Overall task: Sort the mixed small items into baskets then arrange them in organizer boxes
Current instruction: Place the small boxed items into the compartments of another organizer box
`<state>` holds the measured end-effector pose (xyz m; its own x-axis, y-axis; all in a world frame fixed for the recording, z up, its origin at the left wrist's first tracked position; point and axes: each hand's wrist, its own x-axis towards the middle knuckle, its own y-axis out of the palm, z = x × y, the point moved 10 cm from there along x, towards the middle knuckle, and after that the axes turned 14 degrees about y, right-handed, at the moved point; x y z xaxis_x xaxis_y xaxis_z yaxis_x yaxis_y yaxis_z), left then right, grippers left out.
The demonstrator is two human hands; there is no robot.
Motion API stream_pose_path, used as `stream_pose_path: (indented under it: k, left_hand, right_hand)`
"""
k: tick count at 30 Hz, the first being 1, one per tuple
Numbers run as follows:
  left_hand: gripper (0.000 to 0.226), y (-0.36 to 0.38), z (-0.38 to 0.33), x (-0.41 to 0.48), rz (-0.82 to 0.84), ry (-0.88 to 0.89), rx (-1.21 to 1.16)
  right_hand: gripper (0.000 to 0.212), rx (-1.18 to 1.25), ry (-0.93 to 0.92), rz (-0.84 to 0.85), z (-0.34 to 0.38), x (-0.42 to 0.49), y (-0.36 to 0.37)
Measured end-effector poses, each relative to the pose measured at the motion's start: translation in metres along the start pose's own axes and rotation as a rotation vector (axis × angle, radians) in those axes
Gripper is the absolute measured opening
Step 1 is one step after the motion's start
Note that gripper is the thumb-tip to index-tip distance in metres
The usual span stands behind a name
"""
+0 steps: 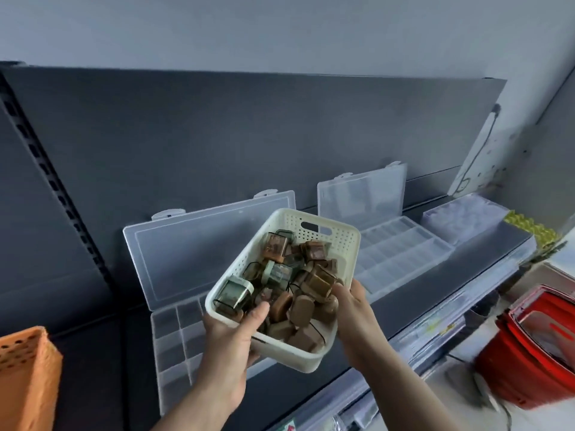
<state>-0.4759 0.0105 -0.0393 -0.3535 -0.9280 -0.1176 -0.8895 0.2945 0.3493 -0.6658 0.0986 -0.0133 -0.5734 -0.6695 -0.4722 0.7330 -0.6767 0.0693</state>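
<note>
A white perforated basket full of small brown and greenish boxed items is held tilted above the shelf. My left hand grips its near left corner, thumb over the rim. My right hand holds the right side, its fingers inside on the items. Under the basket lies an open clear organizer box with empty compartments, its lid leaning on the back panel. A second open organizer box sits further right.
A closed clear box stands at the shelf's far right. An orange perforated basket is at the lower left. Stacked red shopping baskets stand on the floor at the right. The dark shelf back panel rises behind.
</note>
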Motion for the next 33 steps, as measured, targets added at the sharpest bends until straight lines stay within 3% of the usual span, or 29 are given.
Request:
stream_pose_path:
  k: [5, 11, 13, 19, 22, 26, 29, 31, 33]
  left_hand:
    - [0.031, 0.011, 0.002, 0.008, -0.108, 0.023, -0.014]
    - [0.045, -0.001, -0.007, 0.015, -0.097, -0.024, 0.030]
    - [0.045, -0.009, -0.009, 0.018, -0.115, -0.043, 0.064]
    - [0.030, -0.044, -0.025, 0.040, -0.223, -0.032, 0.314]
    - [0.036, -0.070, -0.030, 0.051, -0.286, -0.012, 0.539]
    - [0.026, -0.082, -0.041, 0.063, -0.301, 0.061, 0.758]
    - [0.039, -0.076, -0.063, 0.073, -0.294, 0.160, 1.046]
    - [0.052, -0.058, -0.085, 0.077, -0.300, 0.325, 1.219]
    - [0.049, -0.021, -0.100, 0.082, -0.194, 0.502, 1.268]
  right_hand:
    - [0.036, -0.052, 0.026, 0.186, 0.014, 0.031, -0.020]
    - [0.033, -0.133, 0.020, 0.176, 0.046, 0.077, -0.052]
    - [0.021, -0.223, 0.034, 0.179, 0.045, 0.086, -0.050]
    - [0.010, -0.350, 0.053, 0.193, 0.031, 0.091, -0.034]
    - [0.014, -0.430, 0.011, 0.176, 0.027, 0.085, -0.030]
    - [0.015, -0.616, -0.010, 0.160, 0.021, 0.086, -0.031]
    - [0.006, -0.721, -0.115, 0.134, 0.038, 0.085, -0.026]
    - [0.015, -0.787, -0.265, 0.100, 0.058, 0.081, -0.018]
    - [0.033, -0.868, -0.407, 0.024, 0.078, 0.078, -0.010]
